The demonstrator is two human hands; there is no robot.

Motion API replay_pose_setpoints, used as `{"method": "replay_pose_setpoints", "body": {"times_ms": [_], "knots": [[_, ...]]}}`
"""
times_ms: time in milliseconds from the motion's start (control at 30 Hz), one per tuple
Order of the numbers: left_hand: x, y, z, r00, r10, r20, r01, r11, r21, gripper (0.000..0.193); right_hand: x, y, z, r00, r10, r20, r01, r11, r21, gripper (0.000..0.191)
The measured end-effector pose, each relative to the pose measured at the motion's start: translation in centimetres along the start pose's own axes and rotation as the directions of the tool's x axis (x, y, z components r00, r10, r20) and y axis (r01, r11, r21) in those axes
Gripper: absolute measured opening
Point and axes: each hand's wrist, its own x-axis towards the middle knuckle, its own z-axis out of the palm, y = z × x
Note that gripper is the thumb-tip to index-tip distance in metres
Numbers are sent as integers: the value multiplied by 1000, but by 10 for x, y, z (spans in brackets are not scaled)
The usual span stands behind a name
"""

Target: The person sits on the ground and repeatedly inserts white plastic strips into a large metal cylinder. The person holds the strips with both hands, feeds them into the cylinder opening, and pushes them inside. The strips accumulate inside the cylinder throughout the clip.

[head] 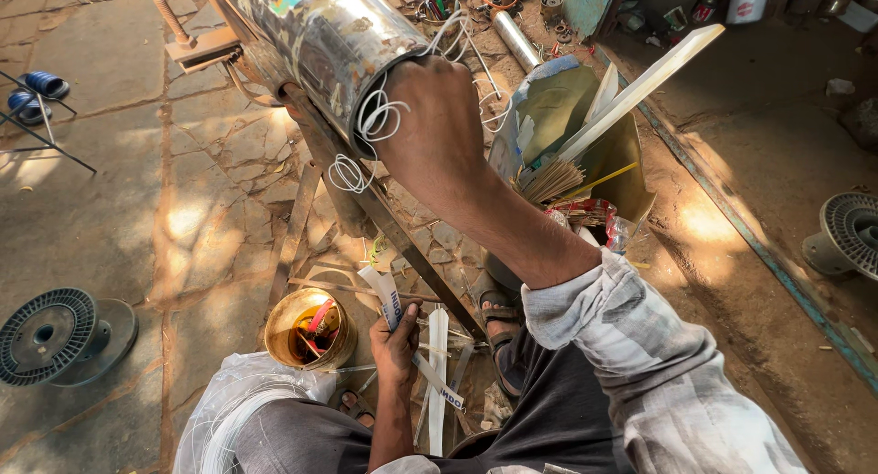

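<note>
From here I see my right hand (439,117) pinching white wire (370,122) at the steel cylinder (320,30) mouth, left hand (395,341) clamping white strips (402,332) below it; loops might snag

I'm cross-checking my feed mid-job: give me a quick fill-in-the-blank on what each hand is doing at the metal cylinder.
1. The right hand reaches into the open end of the shiny metal ____.
2. The left hand grips a flat white ____.
3. Loops of white ____ hang at the cylinder's mouth.
4. The brass-coloured bowl sits on the ____ beside the left hand.

Missing words: cylinder; strip; wire; ground
</note>
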Motion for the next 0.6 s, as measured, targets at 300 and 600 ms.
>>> {"method": "replay_pose_setpoints", "body": {"times_ms": [300, 600], "knots": [[-6, 5, 3, 1000, 16, 16, -16, 1000, -16, 14, -1, -8, -24, 978, 34, 208, -33, 999, -7, 12], [-6, 4, 5, 1000, 2, 12, -2, 1000, 14, 13, -22, -18, -54, 969, -86, 233, 126, 979, -163, 24]]}}
